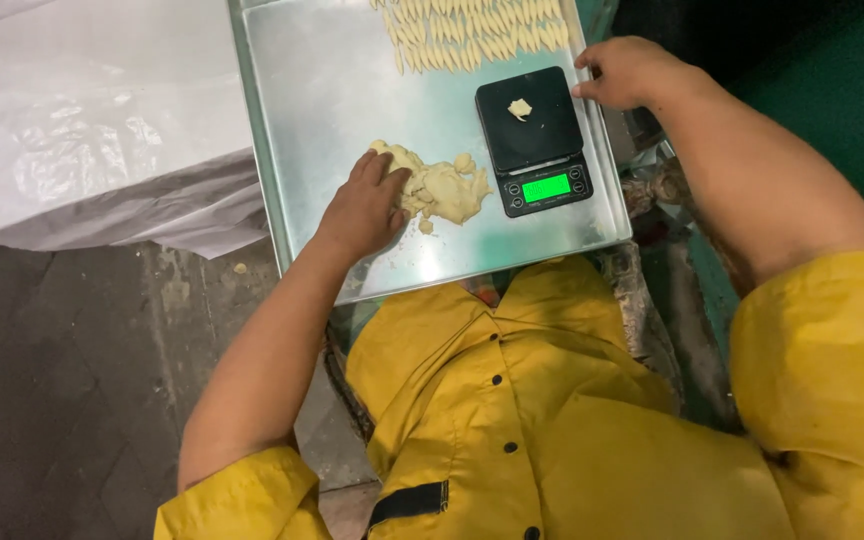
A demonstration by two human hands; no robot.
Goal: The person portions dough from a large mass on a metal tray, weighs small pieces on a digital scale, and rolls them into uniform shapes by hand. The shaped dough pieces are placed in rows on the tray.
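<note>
Rows of small shaped dough pieces (477, 30) lie at the far end — a big white plastic sack (92, 130) sits left, on the dark tiled floor (52, 400).

Dough lump (442, 188) left of scale (535, 140), both on tray (322, 90), dough pieces (477, 30) behind.

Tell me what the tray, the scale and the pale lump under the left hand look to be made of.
Tray: likely bare metal, brushed silvery sheen with dull reflections. Scale: apparently matte black plastic, with a lit green display. Lump: soft pale-yellow dough, ragged and uneven, pressed by the left hand.
</note>
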